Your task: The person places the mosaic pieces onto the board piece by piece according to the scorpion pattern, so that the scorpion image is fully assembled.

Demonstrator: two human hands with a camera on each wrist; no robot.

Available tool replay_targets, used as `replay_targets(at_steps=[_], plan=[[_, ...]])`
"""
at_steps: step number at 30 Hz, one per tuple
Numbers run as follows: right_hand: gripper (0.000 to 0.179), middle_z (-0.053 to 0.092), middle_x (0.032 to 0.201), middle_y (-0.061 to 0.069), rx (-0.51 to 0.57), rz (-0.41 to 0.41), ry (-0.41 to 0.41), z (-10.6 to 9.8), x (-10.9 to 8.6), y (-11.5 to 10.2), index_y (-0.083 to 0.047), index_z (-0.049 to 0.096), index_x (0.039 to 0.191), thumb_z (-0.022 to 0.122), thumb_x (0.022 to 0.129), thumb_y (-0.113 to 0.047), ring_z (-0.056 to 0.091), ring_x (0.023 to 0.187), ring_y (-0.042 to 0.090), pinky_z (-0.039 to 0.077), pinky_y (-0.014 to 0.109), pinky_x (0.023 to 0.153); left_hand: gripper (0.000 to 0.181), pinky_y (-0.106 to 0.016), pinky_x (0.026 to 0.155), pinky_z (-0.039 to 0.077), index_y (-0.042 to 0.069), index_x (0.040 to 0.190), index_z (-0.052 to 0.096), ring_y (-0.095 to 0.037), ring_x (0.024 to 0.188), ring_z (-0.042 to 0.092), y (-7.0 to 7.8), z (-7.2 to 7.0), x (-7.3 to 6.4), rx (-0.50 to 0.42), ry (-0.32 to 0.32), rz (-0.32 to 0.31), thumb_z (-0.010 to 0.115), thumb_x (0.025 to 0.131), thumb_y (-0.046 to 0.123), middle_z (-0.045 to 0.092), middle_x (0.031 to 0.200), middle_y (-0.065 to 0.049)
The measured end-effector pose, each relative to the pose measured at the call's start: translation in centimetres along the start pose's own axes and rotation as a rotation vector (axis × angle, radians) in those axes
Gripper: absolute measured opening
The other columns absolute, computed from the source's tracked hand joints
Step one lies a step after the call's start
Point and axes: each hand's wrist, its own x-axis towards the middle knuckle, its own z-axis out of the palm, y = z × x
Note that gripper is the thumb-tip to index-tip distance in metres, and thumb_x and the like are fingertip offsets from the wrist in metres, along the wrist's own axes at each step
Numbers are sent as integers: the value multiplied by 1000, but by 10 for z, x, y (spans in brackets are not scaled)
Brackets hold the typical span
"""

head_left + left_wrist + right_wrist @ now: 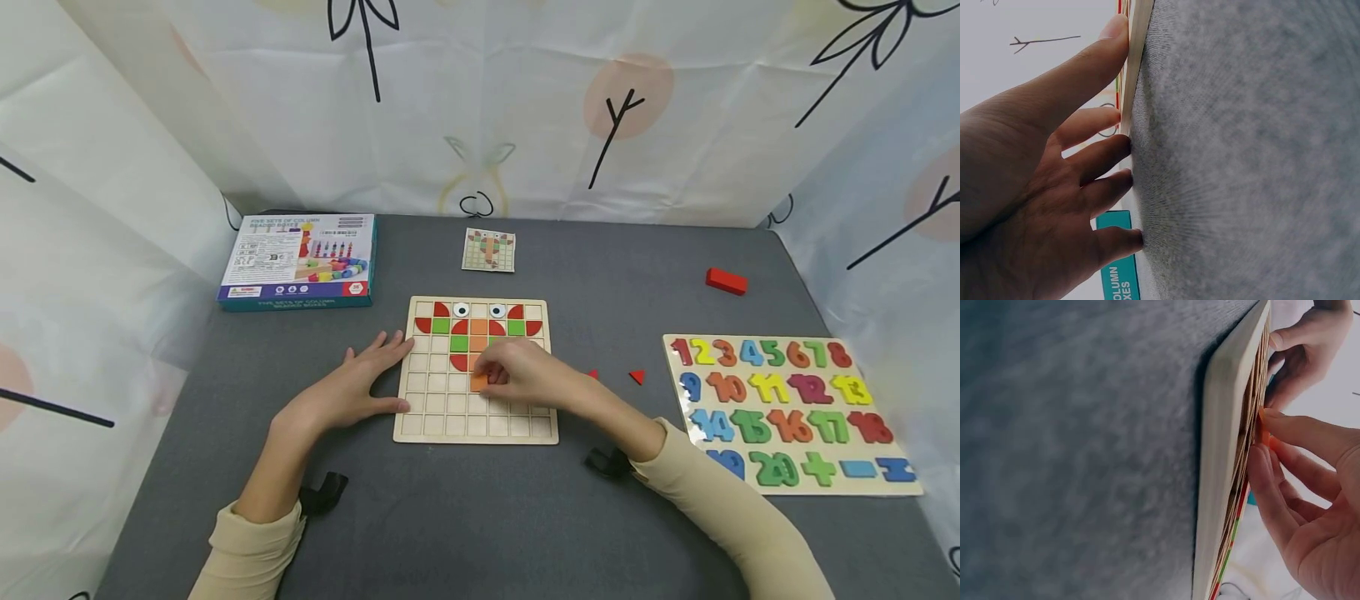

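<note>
A square wooden grid board (438,425) lies on the grey table, its upper cells filled with red, green and orange tiles and two eye tiles. My right hand (517,371) pinches an orange square tile (478,382) at a cell in the middle column, just below the other orange tiles. In the right wrist view the thumb and fingertips hold this tile (1263,428) close over the grid. My left hand (352,379) rests at the board's left edge, fingers spread and straight, with the thumb touching the rim (1137,50).
A pattern card (488,250) lies behind the board. Two red triangular pieces, one of them this triangle (637,377), lie by the right forearm. A boxed set (300,262) stands back left. At right are a number puzzle board (787,417) and a red block (726,281).
</note>
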Motion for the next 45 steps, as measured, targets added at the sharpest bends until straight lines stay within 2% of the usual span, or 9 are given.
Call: replay_targets(at_steps=[4,8,15,23,30,35,45], plan=[[18,78,99,7,-29,-6,0,2,3,-3,-3,80,108,85,92,-8,71,84,13,57,18,76,97,-82,129,4,14,173,29,-46,171,6,0,0,0,5,2,0,85,96,32,19,182,-18],[20,80,102,8,-8,5,-5,0,2,-3,-3,81,111,85,92,-7,74,86,14,60,21,79,97,-82,129,3,14,173,29,-46,171,6,0,0,0,6,2,-2,85,95,32,19,182,-18],[22,81,107,9,55,13,12,-9,-11,1,-2,80,114,82,93,-5,76,88,14,64,27,83,97,-82,129,3,13,173,29,-46,171,6,1,-1,-2,-3,-1,0,85,95,32,19,182,-18],[25,83,107,7,130,83,34,-23,-39,14,-4,80,117,85,93,-8,76,87,9,67,32,83,97,-81,130,3,13,173,29,-46,171,6,1,-2,-1,-13,2,12,85,96,31,19,182,-19],[27,81,107,10,172,131,50,-36,-65,28,-2,79,118,85,92,-4,74,87,7,68,33,84,97,-81,130,3,13,173,29,-46,171,5,2,-3,-2,-17,2,12,84,96,31,18,182,-19],[31,80,106,9,132,183,84,-45,-86,38,-2,79,121,85,90,-1,73,89,9,67,37,84,97,-82,129,3,12,173,28,-47,171,5,1,-2,-1,-17,0,11,84,96,30,18,182,-19],[32,79,109,10,87,258,96,-59,-123,51,-1,78,119,87,88,1,77,95,24,67,43,86,100,-83,128,3,14,173,30,-48,171,6,2,-2,-2,-37,13,33,87,93,32,19,181,-21]])
